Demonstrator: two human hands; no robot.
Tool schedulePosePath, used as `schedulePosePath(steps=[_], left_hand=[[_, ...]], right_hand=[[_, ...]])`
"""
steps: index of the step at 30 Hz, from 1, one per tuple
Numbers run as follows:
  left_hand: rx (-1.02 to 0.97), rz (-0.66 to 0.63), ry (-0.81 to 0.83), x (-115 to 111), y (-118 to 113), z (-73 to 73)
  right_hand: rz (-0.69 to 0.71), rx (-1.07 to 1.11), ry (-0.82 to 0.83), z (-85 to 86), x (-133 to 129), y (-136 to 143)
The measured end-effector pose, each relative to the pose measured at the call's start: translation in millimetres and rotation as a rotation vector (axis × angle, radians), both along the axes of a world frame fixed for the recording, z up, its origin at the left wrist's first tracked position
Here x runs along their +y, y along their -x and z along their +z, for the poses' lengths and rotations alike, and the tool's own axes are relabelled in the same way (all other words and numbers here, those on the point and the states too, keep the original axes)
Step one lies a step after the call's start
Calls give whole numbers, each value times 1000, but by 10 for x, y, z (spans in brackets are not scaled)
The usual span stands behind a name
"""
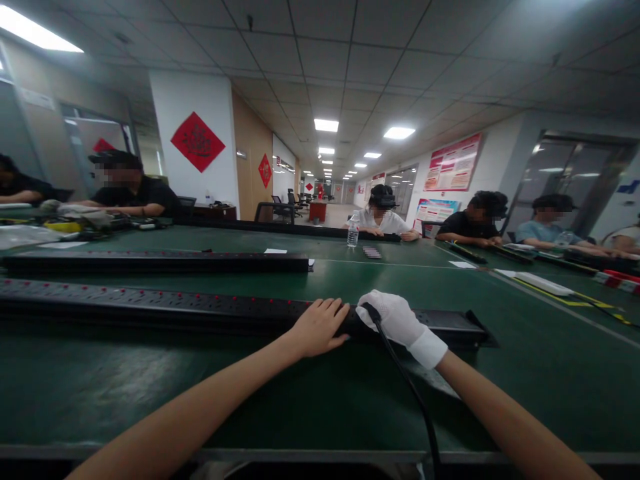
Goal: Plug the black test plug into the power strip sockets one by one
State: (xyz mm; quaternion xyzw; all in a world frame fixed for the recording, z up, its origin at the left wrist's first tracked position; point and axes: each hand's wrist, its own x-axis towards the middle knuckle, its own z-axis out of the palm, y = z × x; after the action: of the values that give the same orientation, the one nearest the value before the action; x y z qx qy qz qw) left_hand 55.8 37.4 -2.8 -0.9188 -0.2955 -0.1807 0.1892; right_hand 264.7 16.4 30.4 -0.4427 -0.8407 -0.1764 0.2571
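Observation:
A long black power strip (200,307) with rows of sockets and red dots lies across the green table before me. My left hand (323,325), bare, grips it from above, fingers over the top and thumb along the near side. Just right of it, my right hand (393,320) wears a white glove and is closed round a black plug (371,312). A black cable (413,393) runs from the plug down over the table's near edge. The plug is over the strip's top face; the glove hides whether it sits in a socket.
Behind lies a second black strip (160,263) on the green table (270,400). Farther off stand a water bottle (353,233) and paper slips (275,251). Several people sit round the far sides. A white bar (544,283) lies at right near yellow tape.

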Motion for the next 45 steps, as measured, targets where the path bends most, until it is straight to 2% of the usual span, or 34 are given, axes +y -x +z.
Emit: schedulePosePath(steps=[18, 27, 45], left_hand=[[-16, 10, 33, -24, 7, 6], [-37, 16, 29, -31, 5, 3], [-66, 42, 6, -1, -27, -16]], right_hand=[[77, -8, 65, -12, -37, -37], [16, -23, 29, -28, -32, -17], [43, -32, 13, -19, -25, -31]])
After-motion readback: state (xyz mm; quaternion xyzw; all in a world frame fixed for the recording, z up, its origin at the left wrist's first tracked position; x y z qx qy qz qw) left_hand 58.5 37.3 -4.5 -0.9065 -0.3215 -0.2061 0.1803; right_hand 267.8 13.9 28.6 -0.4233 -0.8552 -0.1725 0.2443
